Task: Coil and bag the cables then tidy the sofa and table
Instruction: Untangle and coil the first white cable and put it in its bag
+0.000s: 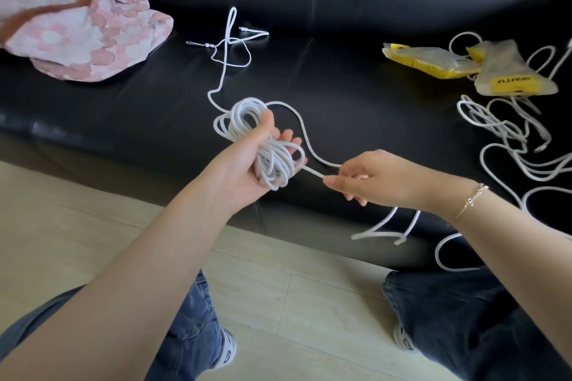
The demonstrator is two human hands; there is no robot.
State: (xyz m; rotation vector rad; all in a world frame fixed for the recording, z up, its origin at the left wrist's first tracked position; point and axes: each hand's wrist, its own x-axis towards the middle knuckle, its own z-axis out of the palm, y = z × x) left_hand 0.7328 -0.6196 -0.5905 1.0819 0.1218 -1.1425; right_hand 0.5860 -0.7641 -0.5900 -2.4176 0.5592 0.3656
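Floor (93, 226): pale wood-look planks, nearest the camera; two knees in blue jeans (464, 318) and white shoes stand on it before the sofa's front edge.
Left hand (247, 164): palm up, thumb and curled fingers grasping a white cable coil (266, 148) of several loops, held above the front edge of the sofa seat.
Right hand (371, 178): fingertips pinching the free strand of the same cable just beside the coil; thin bracelet (473, 196) at the wrist; blurred cable end hangs below.
Sofa (123, 108): black, glossy leather, seam between two seat cushions; the cable's tail runs back across the seat to a small tangle (230, 43) near the backrest.
Seat, right edge: loose white cables (501, 130) in a heap; two yellow-and-clear bags (433, 60) behind them.
Seat, far left corner: pink floral cushion (77, 25) with a brown strap.
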